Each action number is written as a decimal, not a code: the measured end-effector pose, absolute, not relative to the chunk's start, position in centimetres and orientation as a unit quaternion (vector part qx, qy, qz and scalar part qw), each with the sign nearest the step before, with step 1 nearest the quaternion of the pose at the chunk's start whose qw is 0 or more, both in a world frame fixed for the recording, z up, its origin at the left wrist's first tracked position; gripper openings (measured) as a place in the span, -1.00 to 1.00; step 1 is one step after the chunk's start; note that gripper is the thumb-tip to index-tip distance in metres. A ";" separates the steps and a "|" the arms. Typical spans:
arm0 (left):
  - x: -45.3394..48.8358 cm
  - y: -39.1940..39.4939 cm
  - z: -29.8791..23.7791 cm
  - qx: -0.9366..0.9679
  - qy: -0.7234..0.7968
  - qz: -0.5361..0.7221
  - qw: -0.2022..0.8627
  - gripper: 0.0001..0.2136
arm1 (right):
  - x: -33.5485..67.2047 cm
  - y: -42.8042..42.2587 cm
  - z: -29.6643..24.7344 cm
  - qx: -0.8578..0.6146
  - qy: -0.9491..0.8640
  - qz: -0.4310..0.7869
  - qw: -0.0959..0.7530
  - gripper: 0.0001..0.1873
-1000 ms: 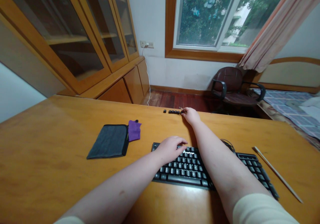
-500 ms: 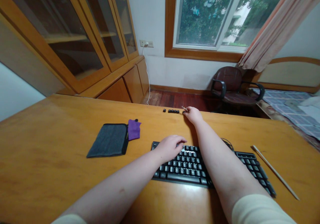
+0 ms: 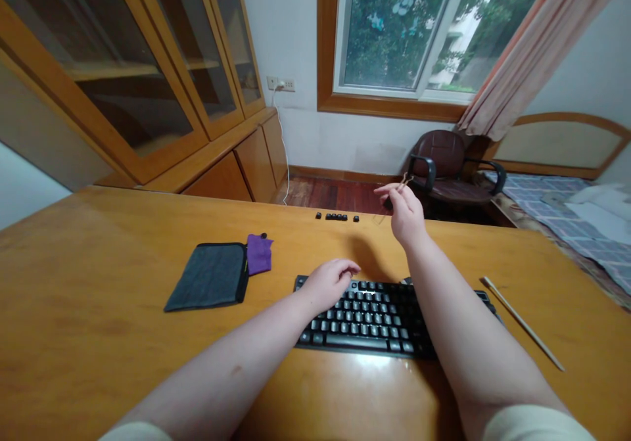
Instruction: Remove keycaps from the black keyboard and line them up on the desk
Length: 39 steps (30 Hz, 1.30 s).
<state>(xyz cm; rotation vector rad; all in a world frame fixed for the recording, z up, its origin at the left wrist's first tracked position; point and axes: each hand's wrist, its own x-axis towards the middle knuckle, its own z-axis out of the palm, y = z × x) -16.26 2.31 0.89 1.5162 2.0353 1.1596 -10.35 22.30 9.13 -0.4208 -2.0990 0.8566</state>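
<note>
Lifting off the desk (image 3: 98, 244) since a second ago, the right hand (image 3: 407, 214) is now hovering just beyond the row of loose keycaps (image 3: 336, 217) at the far edge, fingertips pinching a wire tool (image 3: 405, 179), perhaps a keycap puller, though it is too small to be sure. The left hand (image 3: 331, 281) is resting half-curled on the keyboard (image 3: 369, 316), gripping nothing. A dark pouch (image 3: 210, 284) and purple cloth (image 3: 258, 254) are lying to its left.

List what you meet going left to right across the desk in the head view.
Grey pouch → purple cloth → left hand on the keyboard → right hand pinching a wire tool → wooden stick.
</note>
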 end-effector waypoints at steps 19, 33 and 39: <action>-15.6 2.2 1.8 0.638 0.734 0.208 0.105 -0.69 | -4.3 17.7 3.0 -0.079 -0.911 0.350 0.205 -0.84; -14.2 2.7 3.5 0.587 0.784 0.145 0.140 -0.72 | -4.5 17.7 2.6 -0.066 -0.920 0.337 0.187 -0.85; -13.6 3.3 3.2 0.541 0.811 0.169 0.145 -0.76 | -4.4 17.4 2.9 -0.034 -0.929 0.336 0.154 -0.83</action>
